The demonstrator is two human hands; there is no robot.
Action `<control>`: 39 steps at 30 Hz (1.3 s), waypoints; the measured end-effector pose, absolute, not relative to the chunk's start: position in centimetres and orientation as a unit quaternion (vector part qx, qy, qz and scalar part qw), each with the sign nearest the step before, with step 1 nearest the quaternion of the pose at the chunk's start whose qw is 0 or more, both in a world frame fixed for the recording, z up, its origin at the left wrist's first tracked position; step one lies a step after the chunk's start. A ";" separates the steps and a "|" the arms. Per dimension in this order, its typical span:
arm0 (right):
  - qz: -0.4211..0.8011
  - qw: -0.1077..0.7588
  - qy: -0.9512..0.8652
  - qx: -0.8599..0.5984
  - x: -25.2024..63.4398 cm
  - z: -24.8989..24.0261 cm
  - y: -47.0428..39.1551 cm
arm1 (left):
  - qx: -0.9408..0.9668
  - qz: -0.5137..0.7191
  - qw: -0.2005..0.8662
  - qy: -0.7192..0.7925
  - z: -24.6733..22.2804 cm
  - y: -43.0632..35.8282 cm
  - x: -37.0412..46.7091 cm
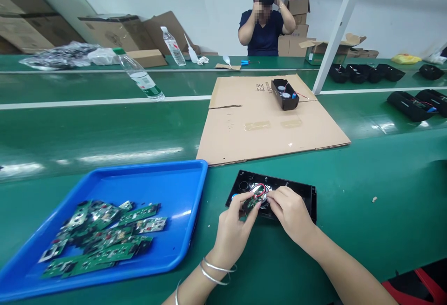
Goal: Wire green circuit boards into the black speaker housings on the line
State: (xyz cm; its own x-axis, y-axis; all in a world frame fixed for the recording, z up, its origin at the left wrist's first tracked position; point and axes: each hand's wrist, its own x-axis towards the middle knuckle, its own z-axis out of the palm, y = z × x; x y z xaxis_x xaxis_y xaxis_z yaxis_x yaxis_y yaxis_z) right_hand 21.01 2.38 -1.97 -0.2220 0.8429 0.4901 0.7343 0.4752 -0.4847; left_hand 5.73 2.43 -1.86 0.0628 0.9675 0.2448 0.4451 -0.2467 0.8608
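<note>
A black plastic housing (pixel 301 194) lies on the green bench in front of me, its inside facing up. Over it, my left hand (pixel 237 221) pinches a small green circuit board (pixel 250 204) between thumb and fingers. Red and black wires (pixel 259 188) loop beside the board, above a round silvery part in the housing. Close to the board, my right hand (pixel 288 209) has its thumb and fingertips pressed together near the wires. Whether a wire end sits between them is too small to tell. A bit of blue shows by my left fingers.
At left is a blue tray (pixel 181 244) with several circuit boards (pixel 108 235). Ahead, a cardboard sheet (pixel 268 142) carries another black housing (pixel 285 94). A white post (pixel 337 30) rises at its right. Bottles (pixel 141 77) stand left; more housings (pixel 408 105) lie right. A person (pixel 263 30) sits opposite.
</note>
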 end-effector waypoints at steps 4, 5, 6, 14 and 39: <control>0.066 0.376 -0.772 -0.508 20.9 -1.9 2.3 | 0.671 0.422 0.296 0.533 -1.8 2.5 5.7; 0.063 0.376 -0.771 -0.509 20.9 -1.9 2.3 | 0.673 0.421 0.296 0.532 -1.8 2.4 5.7; 0.057 0.374 -0.773 -0.509 20.9 -1.9 2.3 | 0.673 0.422 0.296 0.530 -1.8 2.4 5.7; -0.030 0.317 -0.813 -0.487 20.8 -2.0 2.3 | 0.702 0.420 0.276 0.505 -1.6 2.4 5.7; 0.203 0.328 -0.766 -0.515 21.6 -1.4 2.8 | 0.777 0.343 0.347 0.398 -0.4 4.1 4.0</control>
